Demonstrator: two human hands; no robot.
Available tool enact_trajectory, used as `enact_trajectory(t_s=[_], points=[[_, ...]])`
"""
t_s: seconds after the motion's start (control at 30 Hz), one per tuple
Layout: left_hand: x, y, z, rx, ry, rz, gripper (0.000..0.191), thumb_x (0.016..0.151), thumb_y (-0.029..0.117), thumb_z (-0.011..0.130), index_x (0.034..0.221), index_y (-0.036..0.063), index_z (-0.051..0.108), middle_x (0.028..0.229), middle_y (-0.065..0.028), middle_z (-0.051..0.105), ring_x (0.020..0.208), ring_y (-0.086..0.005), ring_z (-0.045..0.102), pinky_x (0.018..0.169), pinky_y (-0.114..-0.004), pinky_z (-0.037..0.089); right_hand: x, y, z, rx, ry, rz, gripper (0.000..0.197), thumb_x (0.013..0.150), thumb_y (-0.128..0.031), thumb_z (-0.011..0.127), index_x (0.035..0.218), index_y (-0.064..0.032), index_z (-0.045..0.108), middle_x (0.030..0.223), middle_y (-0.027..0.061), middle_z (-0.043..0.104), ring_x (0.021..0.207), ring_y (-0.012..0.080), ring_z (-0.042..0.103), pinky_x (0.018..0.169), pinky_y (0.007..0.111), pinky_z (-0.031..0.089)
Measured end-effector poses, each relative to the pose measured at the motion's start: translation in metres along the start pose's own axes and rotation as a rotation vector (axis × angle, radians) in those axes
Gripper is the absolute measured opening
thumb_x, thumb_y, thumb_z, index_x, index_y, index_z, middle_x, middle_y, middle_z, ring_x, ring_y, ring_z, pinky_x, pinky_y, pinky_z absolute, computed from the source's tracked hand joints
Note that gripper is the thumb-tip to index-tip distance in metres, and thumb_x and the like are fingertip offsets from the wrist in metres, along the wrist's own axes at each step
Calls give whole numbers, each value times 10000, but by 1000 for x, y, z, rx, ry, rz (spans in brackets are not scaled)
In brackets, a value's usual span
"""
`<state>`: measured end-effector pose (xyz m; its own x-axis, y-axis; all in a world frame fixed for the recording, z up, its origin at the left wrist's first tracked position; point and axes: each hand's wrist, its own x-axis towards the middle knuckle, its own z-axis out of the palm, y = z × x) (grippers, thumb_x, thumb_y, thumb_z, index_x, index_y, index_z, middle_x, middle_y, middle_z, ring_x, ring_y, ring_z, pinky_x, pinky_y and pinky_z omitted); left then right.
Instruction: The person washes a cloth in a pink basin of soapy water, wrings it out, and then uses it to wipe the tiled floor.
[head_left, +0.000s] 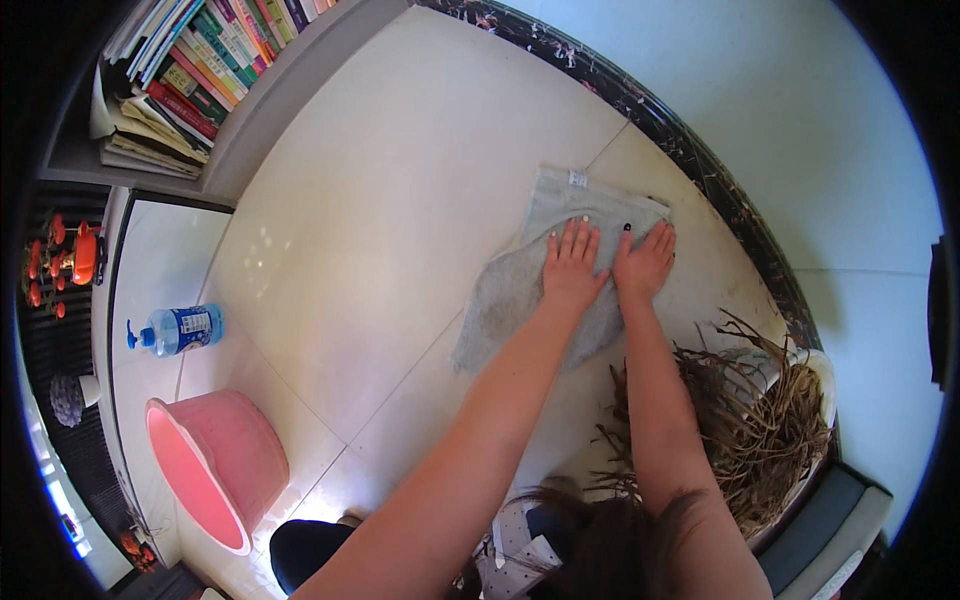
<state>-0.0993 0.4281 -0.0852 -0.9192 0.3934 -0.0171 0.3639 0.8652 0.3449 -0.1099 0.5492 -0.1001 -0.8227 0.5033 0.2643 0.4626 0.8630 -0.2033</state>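
Note:
A grey towel (510, 296) lies spread and partly folded on pale floor tiles (375, 195), with a small white tag at its far edge. My left hand (574, 264) presses flat on the towel's middle, palm down, fingers slightly apart. Beside it, my right hand (643, 262) rests flat near the towel's right side, its thumb spread away from the fingers. Neither hand grasps the fabric. Parts of the towel are hidden beneath my hands and forearms.
A pot of dried, stringy plant leaves (780, 427) stands close by my right forearm. At left are a pink plastic basin (244, 457) and a blue pump bottle (187, 330). Books (217, 56) fill a shelf at upper left. Dark marbled skirting (675, 154) borders the wall.

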Motion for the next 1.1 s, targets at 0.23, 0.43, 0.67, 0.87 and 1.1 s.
enact_trajectory(t_s=[0.23,0.43,0.67,0.87,1.1], points=[[-45,23,-5,98,-124,45,667,753,426,493,1286,81,291,1334,-97,264,1238,-251,217,967,-475,207,-31,7,-34,-97,-223,-44,677,771,-420,463,1213,73,322,1265,197,349,1190,289,312,952,395,258],[-91,49,11,151,9,-4,606,729,412,514,1230,93,396,1310,-87,309,1215,-251,251,905,-514,257,-30,-16,-52,-149,-385,48,660,767,-436,472,1100,131,415,1104,253,475,1028,316,470,882,416,331],[-57,40,0,117,-21,24,612,765,455,452,1264,113,353,1350,-73,256,1239,-245,210,905,-517,242,1,-22,-48,-51,-348,81,720,734,-457,505,1112,145,391,1123,285,438,1066,387,417,924,425,300],[-49,50,-15,82,-414,-25,631,803,481,381,1323,152,240,1407,-37,97,1288,-216,68,944,-555,155,-5,6,-18,-73,-226,29,834,712,-488,519,1209,134,275,1265,295,279,1203,402,233,977,420,234],[-68,63,-16,49,-370,-164,651,796,464,402,1332,155,200,1406,-25,97,1290,-198,67,917,-621,129,-18,13,-9,42,-21,-88,819,726,-475,494,1221,132,252,1276,286,266,1216,386,214,976,441,220]])
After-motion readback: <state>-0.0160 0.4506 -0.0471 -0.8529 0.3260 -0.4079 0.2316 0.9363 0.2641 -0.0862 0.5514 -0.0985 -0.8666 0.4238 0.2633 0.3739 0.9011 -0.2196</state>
